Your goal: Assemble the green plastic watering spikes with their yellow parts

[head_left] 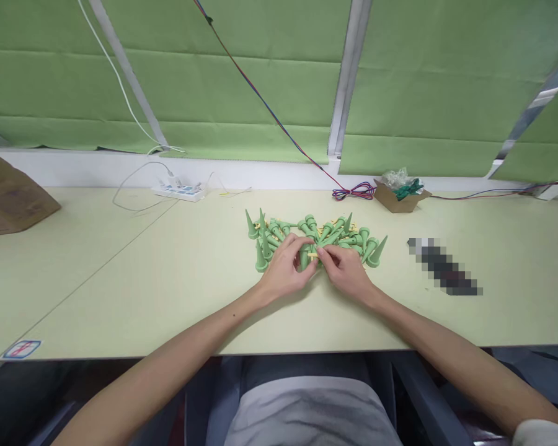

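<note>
Several green plastic cones (376, 253) lie in a pile on the pale table, some standing with their tips up at its edges. Small yellow pieces (352, 227) are mixed among them. At the pile's near edge, my left hand (288, 266) curls around a green cone (304, 256). Close beside it, my right hand (346, 270) pinches a small yellow piece (312, 254) between thumb and forefinger, against or just next to the cone. The fingertips of both hands nearly meet.
Behind the pile are a coiled red and blue cable (353, 191) and a small cardboard box (397, 199) with plastic bags. A power strip (179, 191) sits at the back left, a brown box (13, 198) at the far left. A blurred dark object (446, 269) lies right.
</note>
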A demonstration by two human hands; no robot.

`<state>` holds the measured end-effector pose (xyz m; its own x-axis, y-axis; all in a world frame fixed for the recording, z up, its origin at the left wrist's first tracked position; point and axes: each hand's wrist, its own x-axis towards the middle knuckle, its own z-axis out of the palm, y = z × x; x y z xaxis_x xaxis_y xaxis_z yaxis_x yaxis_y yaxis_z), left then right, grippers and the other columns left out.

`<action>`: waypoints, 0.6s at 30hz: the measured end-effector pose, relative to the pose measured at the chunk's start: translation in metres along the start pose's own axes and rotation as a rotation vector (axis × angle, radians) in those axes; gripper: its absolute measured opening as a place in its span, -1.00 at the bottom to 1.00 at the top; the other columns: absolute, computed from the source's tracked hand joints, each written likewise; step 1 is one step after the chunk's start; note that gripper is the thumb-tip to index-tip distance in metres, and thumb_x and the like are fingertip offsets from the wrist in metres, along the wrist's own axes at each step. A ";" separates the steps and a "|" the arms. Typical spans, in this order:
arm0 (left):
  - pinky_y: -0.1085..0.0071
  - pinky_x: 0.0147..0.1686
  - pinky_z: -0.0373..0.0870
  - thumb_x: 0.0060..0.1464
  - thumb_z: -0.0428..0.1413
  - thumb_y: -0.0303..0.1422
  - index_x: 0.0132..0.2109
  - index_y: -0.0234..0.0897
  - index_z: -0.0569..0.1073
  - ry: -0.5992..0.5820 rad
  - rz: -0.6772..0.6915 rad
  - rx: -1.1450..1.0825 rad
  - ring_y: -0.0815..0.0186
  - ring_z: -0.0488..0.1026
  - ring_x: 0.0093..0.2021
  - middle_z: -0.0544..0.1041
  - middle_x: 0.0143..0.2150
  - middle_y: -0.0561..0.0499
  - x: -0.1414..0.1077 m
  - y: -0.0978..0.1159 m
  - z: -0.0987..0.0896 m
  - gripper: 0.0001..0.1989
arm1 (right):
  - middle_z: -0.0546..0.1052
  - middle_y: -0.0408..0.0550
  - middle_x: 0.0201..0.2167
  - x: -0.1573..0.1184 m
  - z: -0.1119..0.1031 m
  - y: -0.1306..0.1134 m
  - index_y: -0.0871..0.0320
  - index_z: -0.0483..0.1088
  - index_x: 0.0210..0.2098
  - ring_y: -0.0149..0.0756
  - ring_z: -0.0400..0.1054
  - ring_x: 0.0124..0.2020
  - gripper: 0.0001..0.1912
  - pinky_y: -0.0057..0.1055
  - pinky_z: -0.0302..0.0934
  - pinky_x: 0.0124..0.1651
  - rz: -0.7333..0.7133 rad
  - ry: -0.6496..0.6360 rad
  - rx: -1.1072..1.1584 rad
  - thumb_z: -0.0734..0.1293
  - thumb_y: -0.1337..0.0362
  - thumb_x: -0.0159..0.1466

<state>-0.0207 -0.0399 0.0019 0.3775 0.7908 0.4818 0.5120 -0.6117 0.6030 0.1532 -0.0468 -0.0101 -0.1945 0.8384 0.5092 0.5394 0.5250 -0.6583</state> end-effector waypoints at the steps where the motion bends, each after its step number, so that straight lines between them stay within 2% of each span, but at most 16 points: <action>1: 0.40 -0.34 0.37 0.14 0.11 -0.32 0.03 -0.26 0.40 -0.004 0.011 0.009 0.43 0.29 -0.44 0.36 -0.18 0.00 0.000 -0.001 0.001 -0.69 | 0.07 -0.25 -0.68 0.000 0.000 0.000 0.13 0.06 -0.58 -0.45 -0.07 -0.62 -0.57 -0.42 -0.12 -0.50 0.000 0.003 -0.001 0.16 0.15 0.40; 7: 0.38 -0.30 0.36 0.14 0.10 -0.36 0.04 -0.27 0.42 0.008 0.045 0.029 0.43 0.29 -0.43 0.33 -0.20 0.01 -0.001 -0.005 0.002 -0.69 | 0.07 -0.26 -0.69 0.000 0.001 0.002 0.15 0.09 -0.59 -0.47 -0.08 -0.62 -0.55 -0.42 -0.13 -0.51 0.002 -0.008 -0.006 0.17 0.14 0.39; 18: 0.42 -0.35 0.36 0.12 0.12 -0.41 0.03 -0.28 0.43 0.025 0.088 0.000 0.46 0.29 -0.46 0.35 -0.20 0.01 -0.001 -0.002 0.002 -0.69 | 0.15 -0.23 -0.71 0.000 0.000 0.001 0.17 0.24 -0.61 -0.46 -0.01 -0.64 -0.49 -0.42 -0.09 -0.51 0.051 -0.051 -0.003 0.12 0.07 0.42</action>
<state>-0.0206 -0.0394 -0.0016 0.4017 0.7334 0.5484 0.4777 -0.6787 0.5579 0.1536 -0.0459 -0.0104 -0.2079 0.8704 0.4462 0.5519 0.4810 -0.6812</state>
